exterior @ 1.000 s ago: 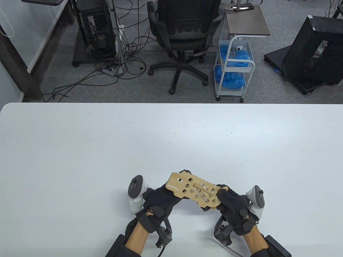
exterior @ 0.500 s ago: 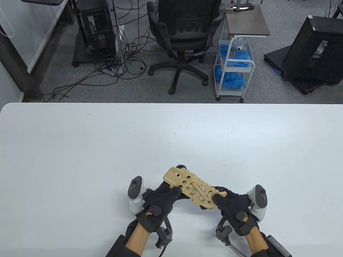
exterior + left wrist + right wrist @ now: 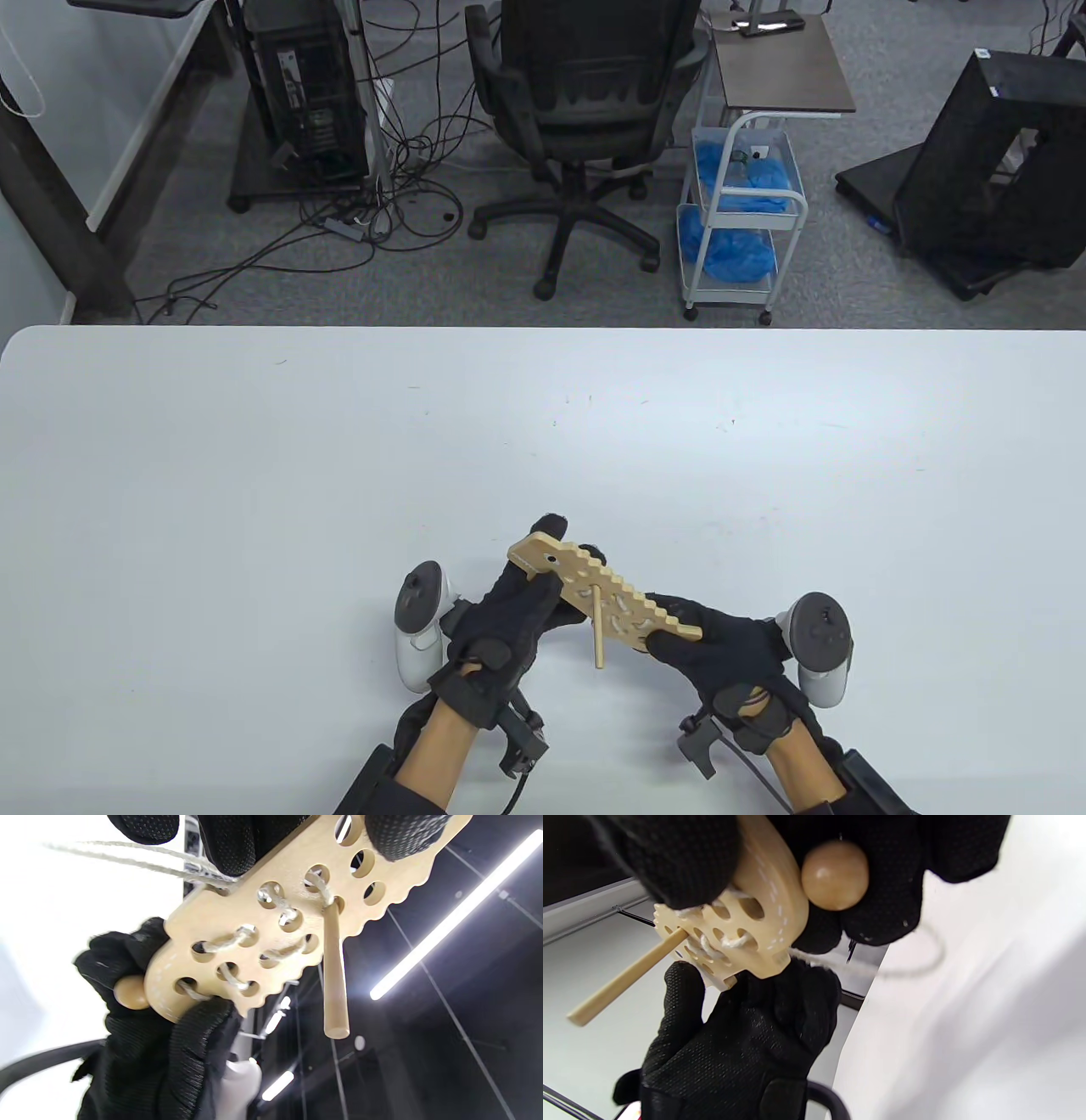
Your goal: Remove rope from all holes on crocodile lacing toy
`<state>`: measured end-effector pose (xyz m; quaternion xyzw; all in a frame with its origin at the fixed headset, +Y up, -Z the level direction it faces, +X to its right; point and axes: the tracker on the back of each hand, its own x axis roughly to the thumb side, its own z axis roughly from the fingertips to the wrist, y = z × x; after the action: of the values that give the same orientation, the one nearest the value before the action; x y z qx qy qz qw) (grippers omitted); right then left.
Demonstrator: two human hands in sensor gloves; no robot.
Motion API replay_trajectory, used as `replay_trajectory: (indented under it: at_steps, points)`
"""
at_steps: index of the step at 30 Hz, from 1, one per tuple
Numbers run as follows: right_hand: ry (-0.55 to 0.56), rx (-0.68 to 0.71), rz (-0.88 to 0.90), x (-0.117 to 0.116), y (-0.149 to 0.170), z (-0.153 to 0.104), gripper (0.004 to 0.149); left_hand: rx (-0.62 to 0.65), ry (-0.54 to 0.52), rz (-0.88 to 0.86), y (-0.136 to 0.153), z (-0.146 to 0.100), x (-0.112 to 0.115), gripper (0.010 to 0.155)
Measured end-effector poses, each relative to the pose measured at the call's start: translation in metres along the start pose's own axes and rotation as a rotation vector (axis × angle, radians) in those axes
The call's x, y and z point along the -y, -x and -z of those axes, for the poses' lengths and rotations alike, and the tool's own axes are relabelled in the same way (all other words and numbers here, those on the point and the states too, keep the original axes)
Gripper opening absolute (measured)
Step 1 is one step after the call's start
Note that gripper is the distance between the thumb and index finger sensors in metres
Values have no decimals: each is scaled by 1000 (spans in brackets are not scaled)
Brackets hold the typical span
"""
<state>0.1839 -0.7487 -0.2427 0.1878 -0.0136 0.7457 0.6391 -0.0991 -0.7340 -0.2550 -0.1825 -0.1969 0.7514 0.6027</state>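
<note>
The wooden crocodile lacing toy point(image 3: 594, 594) is held above the table near its front edge, tilted up on edge. My left hand point(image 3: 517, 607) grips its head end; my right hand point(image 3: 696, 649) grips its tail end. White rope point(image 3: 275, 906) is laced through several holes. A wooden lacing stick point(image 3: 598, 632) hangs down from a middle hole; it also shows in the left wrist view point(image 3: 335, 984) and the right wrist view point(image 3: 623, 982). A wooden ball point(image 3: 835, 874) rests against my right fingers point(image 3: 882, 878). Loose rope point(image 3: 903, 969) trails off the toy.
The white table point(image 3: 339, 475) spreads out beyond the hands. Past its far edge are an office chair point(image 3: 585, 110), a wire cart point(image 3: 738, 221) with blue items and floor cables.
Both hands have tilted the toy up on edge and shifted it slightly left. The wooden stick, which lay along the toy's face, now hangs down from its hole.
</note>
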Motion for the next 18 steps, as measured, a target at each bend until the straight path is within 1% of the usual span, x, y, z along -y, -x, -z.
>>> replay_trajectory:
  at_steps: [3, 6, 7, 9, 12, 15, 17, 18]
  points:
    - [50, 7, -46, 2, -2, -2, 46, -38, -40, 79, 0, -1, -1, 82]
    - [87, 19, -90, 4, -5, -3, 46, -56, -124, 226, -4, -3, 0, 81]
    - [99, 30, -134, 5, -6, -4, 46, -64, -144, 284, -5, -4, 1, 82]
    - [103, 50, -177, 6, -10, -5, 46, -75, -145, 349, -6, -4, 3, 85]
    - [136, 89, -264, 4, -18, -7, 46, -144, -143, 386, -3, -5, 6, 90]
    - [152, 120, -360, 3, -23, -8, 46, -169, -144, 423, -2, -5, 7, 91]
    - [168, 140, -438, 2, -26, -10, 46, -167, -123, 406, 0, -3, 8, 91]
    - [171, 149, -471, 1, -27, -10, 46, -179, -103, 362, 2, -3, 8, 90]
